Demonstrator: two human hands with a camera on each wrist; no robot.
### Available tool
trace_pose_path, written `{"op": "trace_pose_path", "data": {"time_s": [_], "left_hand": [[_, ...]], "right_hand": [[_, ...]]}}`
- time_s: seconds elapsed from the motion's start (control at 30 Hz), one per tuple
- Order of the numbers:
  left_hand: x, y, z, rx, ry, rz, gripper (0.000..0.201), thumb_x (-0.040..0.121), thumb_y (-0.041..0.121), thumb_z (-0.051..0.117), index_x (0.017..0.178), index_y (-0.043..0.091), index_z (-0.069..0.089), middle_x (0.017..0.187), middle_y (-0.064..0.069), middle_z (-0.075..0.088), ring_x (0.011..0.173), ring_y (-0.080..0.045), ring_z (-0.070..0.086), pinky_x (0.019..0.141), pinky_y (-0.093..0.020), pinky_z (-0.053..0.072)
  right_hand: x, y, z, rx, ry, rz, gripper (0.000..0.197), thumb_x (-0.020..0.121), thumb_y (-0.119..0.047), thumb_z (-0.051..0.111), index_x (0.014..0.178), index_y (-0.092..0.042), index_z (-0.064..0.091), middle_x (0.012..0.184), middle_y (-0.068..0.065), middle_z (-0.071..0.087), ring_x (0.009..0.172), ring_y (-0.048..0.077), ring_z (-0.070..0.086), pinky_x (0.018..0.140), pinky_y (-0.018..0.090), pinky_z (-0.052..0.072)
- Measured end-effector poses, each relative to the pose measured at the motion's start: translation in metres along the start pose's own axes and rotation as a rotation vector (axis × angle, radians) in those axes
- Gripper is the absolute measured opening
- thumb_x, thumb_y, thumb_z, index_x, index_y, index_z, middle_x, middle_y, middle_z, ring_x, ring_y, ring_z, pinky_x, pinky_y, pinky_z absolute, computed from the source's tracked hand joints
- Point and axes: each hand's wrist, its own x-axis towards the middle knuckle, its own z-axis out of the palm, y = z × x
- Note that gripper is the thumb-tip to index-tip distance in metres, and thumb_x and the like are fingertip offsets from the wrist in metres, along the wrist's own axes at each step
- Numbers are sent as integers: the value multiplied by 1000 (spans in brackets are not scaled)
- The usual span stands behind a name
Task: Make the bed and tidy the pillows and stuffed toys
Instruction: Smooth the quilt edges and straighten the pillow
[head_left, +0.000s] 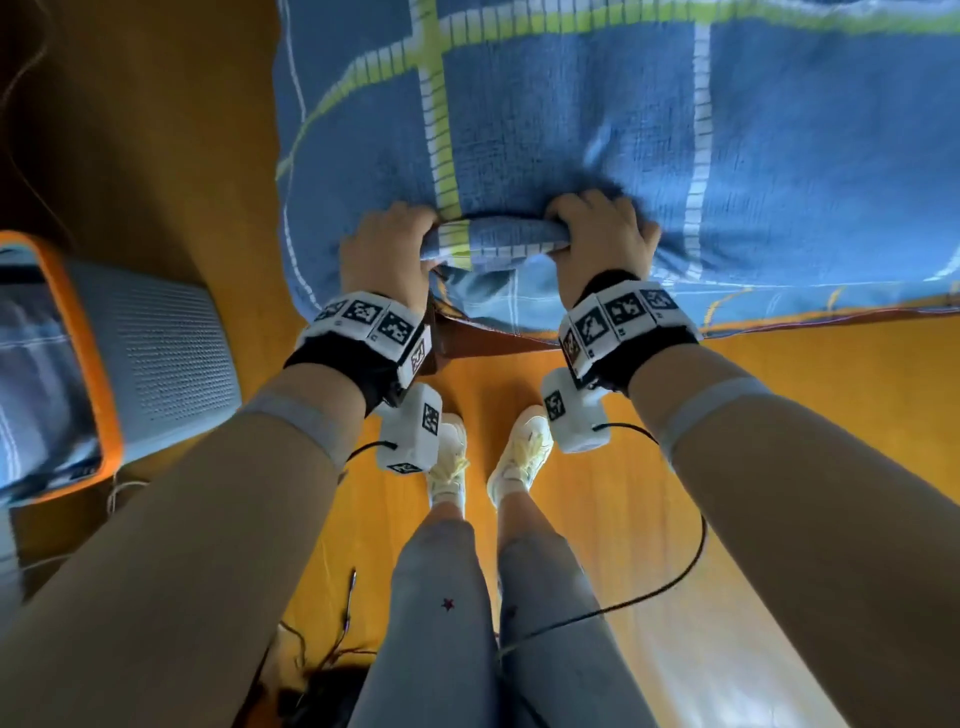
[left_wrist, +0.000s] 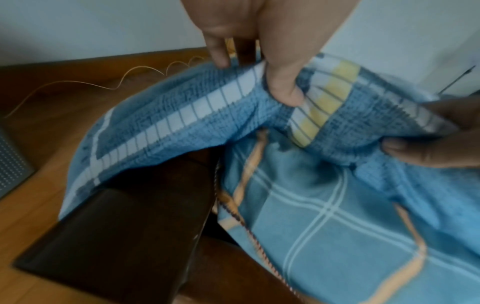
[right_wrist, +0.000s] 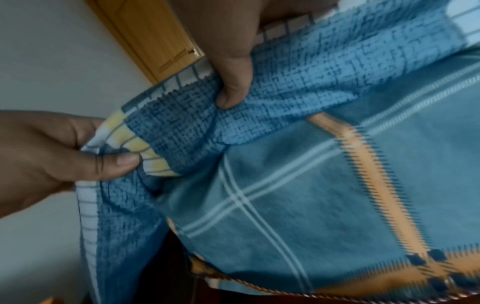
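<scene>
A blue quilt (head_left: 571, 114) with white and lime stripes lies over the bed. Its near edge is bunched into a roll at the bed's near left corner. My left hand (head_left: 387, 252) grips the left end of that roll, and my right hand (head_left: 602, 236) grips it a hand's width to the right. In the left wrist view my thumb (left_wrist: 284, 86) presses into the quilt (left_wrist: 182, 117). The right wrist view shows my right thumb (right_wrist: 233, 82) dug into the quilt (right_wrist: 324, 67). Under the roll lies a blue plaid sheet (left_wrist: 324, 216) with orange lines.
The dark brown bed frame corner (left_wrist: 116, 236) sticks out below the quilt. A grey perforated box with an orange rim (head_left: 156, 364) stands on the floor to my left. My feet (head_left: 488, 457) are on the wooden floor (head_left: 779, 467). Thin cables (head_left: 332, 649) trail near them.
</scene>
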Motion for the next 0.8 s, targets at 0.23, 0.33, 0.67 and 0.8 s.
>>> {"op": "trace_pose_path", "data": {"time_s": [0.23, 0.33, 0.67, 0.8], "left_hand": [[-65, -14, -6, -100, -87, 53, 24, 87, 6, 58, 110, 7, 63, 110, -14, 64, 107, -33, 56, 87, -38, 42], [-73, -16, 13, -60, -300, 20, 19, 88, 13, 58, 105, 8, 63, 107, -13, 62, 103, -32, 57, 81, -36, 42], [-73, 19, -7, -115, -310, 57, 29, 83, 11, 62, 112, 15, 60, 118, -6, 55, 110, -24, 55, 93, -37, 46], [-70, 87, -15, -120, -373, 210, 29, 85, 10, 61, 114, 12, 59, 118, -6, 54, 109, -22, 53, 91, -30, 42]], "right_hand": [[-65, 9, -11, 5, -170, -88, 34, 91, -14, 51, 123, -24, 55, 124, -1, 59, 120, 23, 47, 104, 34, 29], [-77, 19, 10, -26, -285, -58, 32, 92, -16, 50, 121, -26, 56, 123, -2, 58, 120, 22, 47, 103, 34, 32], [-101, 51, -18, 15, -271, 20, 39, 91, -18, 53, 128, -27, 48, 137, 0, 42, 131, 20, 35, 106, 35, 29], [-114, 102, -51, 11, -234, 126, 40, 90, -17, 54, 128, -27, 47, 137, 1, 41, 131, 21, 35, 106, 35, 30]]}}
